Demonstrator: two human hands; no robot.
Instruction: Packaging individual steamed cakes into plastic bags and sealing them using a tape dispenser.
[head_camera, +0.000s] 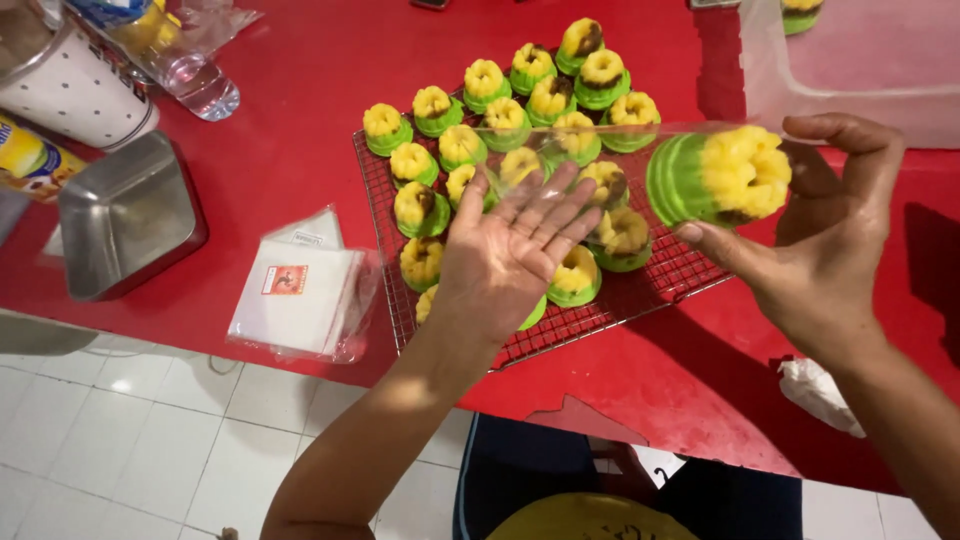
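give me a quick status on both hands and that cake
Right hand grips green-and-yellow steamed cake inside clear plastic bag. Left hand open flat inside the bag, above wire rack of cakes. Nothing blocking.

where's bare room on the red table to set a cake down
Bare red table lies between the metal tray and the wire rack, and right of the rack under the right hand. The rack is crowded with cakes.
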